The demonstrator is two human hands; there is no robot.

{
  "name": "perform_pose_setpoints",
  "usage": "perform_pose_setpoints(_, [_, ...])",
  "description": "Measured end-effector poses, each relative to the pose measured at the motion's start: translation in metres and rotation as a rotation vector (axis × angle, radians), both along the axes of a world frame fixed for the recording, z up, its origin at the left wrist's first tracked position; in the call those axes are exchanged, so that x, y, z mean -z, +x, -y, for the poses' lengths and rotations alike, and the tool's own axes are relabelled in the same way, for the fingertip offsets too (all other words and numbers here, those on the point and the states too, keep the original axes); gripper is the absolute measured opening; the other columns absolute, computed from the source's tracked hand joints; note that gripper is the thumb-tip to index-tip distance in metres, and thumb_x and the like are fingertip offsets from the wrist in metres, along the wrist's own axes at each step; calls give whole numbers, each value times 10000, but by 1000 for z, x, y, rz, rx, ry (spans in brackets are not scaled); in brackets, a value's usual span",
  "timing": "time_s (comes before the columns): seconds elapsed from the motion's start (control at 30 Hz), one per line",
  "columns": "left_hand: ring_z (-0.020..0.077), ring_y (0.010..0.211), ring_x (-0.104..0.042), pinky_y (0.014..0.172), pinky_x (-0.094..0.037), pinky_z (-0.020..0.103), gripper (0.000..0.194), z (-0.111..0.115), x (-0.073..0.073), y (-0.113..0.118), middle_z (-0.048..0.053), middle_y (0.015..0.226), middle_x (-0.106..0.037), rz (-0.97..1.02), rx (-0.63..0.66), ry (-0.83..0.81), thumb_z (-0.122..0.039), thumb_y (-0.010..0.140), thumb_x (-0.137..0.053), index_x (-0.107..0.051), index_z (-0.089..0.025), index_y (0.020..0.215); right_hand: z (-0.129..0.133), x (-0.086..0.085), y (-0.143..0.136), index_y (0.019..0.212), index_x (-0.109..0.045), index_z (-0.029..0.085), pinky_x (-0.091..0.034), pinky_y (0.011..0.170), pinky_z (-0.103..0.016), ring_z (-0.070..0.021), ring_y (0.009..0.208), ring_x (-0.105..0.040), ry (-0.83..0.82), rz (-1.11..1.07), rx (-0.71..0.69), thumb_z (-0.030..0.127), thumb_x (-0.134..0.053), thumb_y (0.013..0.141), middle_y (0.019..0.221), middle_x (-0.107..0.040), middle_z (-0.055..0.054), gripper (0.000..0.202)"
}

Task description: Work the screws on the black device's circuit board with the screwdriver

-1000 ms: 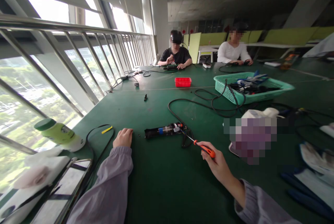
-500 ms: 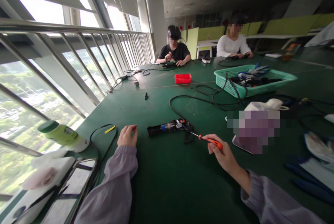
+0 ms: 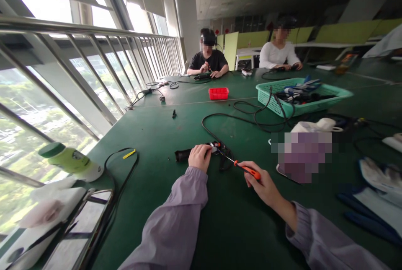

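Observation:
A black corded power tool (image 3: 182,155) lies on the green table, its housing partly off so that silver and orange inner parts show. My left hand (image 3: 200,157) is closed over its middle, fingertips at the silver part, hiding much of the body. In my right hand (image 3: 262,186) is a screwdriver (image 3: 252,172) with an orange and black handle. Its shaft points left and its tip reaches the tool's inner parts near the cord end; exact contact is too small to tell.
A red tray (image 3: 218,93) and a teal basket (image 3: 276,106) with gloves and tools stand farther back. On the right lie gloves (image 3: 373,203); a green-capped bottle (image 3: 67,159) lies left. Two people sit across the table (image 3: 176,219).
My left hand has moved right from the bare table onto the power tool. The screwdriver remains in my right hand, its tip still at the tool.

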State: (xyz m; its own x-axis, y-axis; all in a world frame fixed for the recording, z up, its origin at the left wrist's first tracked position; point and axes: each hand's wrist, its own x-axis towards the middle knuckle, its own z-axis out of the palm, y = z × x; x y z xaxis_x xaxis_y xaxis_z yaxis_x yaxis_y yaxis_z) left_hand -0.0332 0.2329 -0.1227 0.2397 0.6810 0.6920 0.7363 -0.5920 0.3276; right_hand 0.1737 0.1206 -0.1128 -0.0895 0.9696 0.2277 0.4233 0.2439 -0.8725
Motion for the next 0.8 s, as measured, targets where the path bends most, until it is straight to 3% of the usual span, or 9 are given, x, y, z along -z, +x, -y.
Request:
perform_pose_setpoints(0.4, [151,757,-568,712,-484,288,209,-7,4,2,46,810,-661,-54,58,23,-239,877,-436,-632,-209,810,2,-2,-1,1135,-502,176,-376,543,-238,-100,500,-473,-28,14,-14,403,-421,870,582,-469,54,359])
perform_pose_setpoints(0.53, [172,811,-570,731,-468,323,184,1,5,2,53,865,-650,-109,-12,67,-313,854,-486,-649,-232,834,2,-2,0,1121,-515,177,-387,550,-238,-99,512,-470,8,25,-6,401,-415,870,604,-497,42,351])
perform_pose_setpoints(0.67, [201,889,-567,790,-448,367,173,8,15,3,56,949,-638,-196,-139,148,-273,829,-509,-644,-273,938,1,-2,-1,1128,-512,174,-396,549,-239,-98,504,-474,6,13,-12,400,-416,870,613,-509,38,355])
perform_pose_setpoints(0.8, [208,912,-573,851,-461,384,250,-1,30,1,72,959,-626,-145,-106,104,-193,824,-463,-631,-256,998,1,-2,-1,1136,-508,174,-389,550,-238,-100,505,-468,-4,18,-15,405,-412,873,601,-490,46,363])
